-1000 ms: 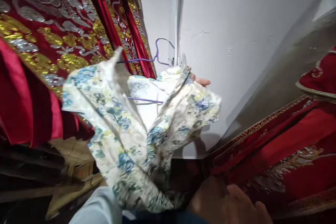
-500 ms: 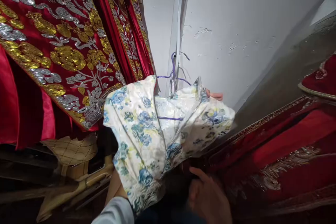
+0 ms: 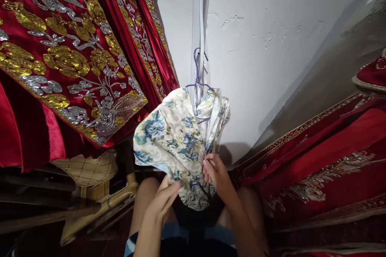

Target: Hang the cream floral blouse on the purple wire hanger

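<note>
Sequined red cloth [image 3: 66, 62] up-left of left hand [image 3: 165, 196]; wooden chair [image 3: 86, 170] just left of it. Left hand pinches floral top [image 3: 181, 136] at lower side edge. Top hangs on purple hanger [image 3: 197, 70], mostly above both hands. Right hand [image 3: 214, 172] pinches front edge, red fabric [image 3: 331, 160] to its right.

Floral blouse [image 3: 177, 136] on a purple hanger [image 3: 197, 75], before a white wall [image 3: 259, 76]; my left hand [image 3: 161, 200] grasps its lower side, my right hand [image 3: 216, 173] its front edge. Left: red embroidered cloth [image 3: 68, 62].
</note>
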A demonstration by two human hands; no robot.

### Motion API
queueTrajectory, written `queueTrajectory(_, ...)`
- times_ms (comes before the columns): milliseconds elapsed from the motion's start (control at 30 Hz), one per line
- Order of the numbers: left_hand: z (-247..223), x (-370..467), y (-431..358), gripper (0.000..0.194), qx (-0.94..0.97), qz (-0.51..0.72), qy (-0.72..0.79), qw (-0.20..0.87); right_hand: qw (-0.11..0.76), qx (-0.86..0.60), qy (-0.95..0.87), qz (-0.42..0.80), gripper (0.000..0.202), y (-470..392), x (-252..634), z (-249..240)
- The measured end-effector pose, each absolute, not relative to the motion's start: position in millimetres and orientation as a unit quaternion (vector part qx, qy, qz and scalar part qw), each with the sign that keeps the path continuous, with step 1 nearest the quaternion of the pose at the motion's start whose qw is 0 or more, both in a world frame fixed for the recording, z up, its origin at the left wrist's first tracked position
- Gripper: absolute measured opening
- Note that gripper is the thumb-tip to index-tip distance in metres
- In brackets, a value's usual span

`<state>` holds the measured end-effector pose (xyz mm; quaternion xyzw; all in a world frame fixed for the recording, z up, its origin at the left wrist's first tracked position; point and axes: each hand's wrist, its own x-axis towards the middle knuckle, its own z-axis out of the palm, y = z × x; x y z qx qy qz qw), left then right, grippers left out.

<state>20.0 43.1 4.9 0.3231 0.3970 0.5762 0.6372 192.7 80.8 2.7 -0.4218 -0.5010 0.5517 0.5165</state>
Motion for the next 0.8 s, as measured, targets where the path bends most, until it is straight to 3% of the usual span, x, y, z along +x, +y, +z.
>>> queueTrajectory(233, 12.8, 26.6, 44.7, 0.057, 0.349, 0.57, 0.442, 0.598, 0.588, -0.417, -0.446, 0.53, 0.027, 85.6, 154.7, 2.3)
queueTrajectory(367, 17.0, 16.0, 38.8, 0.055, 0.349, 0.567, 0.452, 0.594, 0.617, -0.389, -0.413, 0.546, 0.024, 78.9, 151.9, 8.0)
queueTrajectory(500, 7.0, -3.1, 44.0, 0.048, 0.309, 0.603, 0.516, 0.524, 0.631, -0.377, -0.318, 0.599, 0.027, 72.4, 162.7, 14.1)
queueTrajectory(567, -2.3, -8.5, 49.6, 0.044, 0.274, 0.674, 0.531, 0.435, 0.633, -0.362, -0.278, 0.626, 0.027, 66.2, 166.3, 15.5)
queueTrajectory(667, -12.9, -4.8, 53.5, 0.033, 0.262, 0.8, 0.512, 0.171, 0.622, -0.357, -0.276, 0.64, 0.027, 55.8, 166.1, 17.4)
queueTrajectory(733, -15.0, 5.7, 51.5, 0.025, 0.316, 0.814, 0.487, 0.021, 0.618, -0.362, -0.3, 0.63, 0.029, 50.8, 163.9, 19.0)
queueTrajectory(800, -13.6, 20.5, 48.0, 0.02, 0.422, 0.769, 0.48, 0.004, 0.612, -0.366, -0.324, 0.621, 0.029, 47.7, 161.7, 20.5)
